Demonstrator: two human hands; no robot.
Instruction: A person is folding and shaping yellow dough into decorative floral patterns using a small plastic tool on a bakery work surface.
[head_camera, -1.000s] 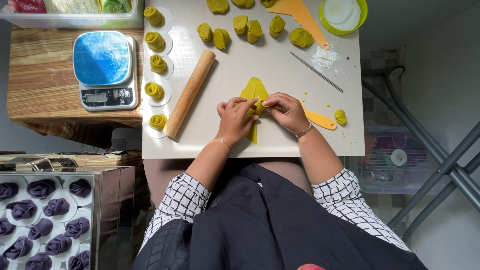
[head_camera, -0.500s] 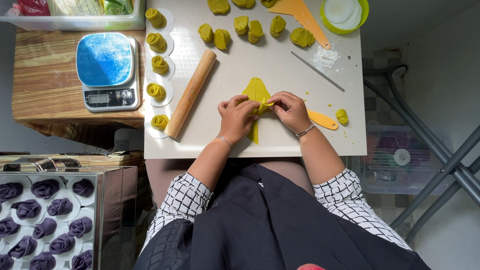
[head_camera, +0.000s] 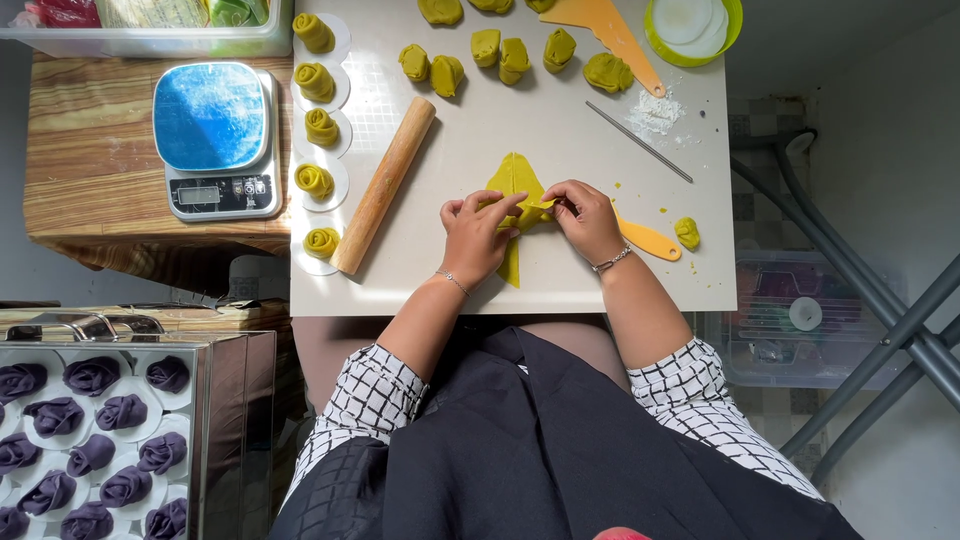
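A pale worktable (head_camera: 560, 280) held a wooden rolling pin (head_camera: 384, 184) and a blue kitchen scale (head_camera: 213, 138) beside it. Both the left hand (head_camera: 478, 236) and the right hand (head_camera: 585, 218) pinched a flat yellow-green dough strip (head_camera: 514, 180) at the table's middle, fingertips close together. Five rolled dough roses (head_camera: 318, 128) sat finished on paper rounds, while several dough lumps (head_camera: 500, 55) waited unshaped.

White bench (head_camera: 520, 280) beside a wooden side table (head_camera: 90, 180); grey metal frame legs (head_camera: 880, 330) at right, daylight throughout.
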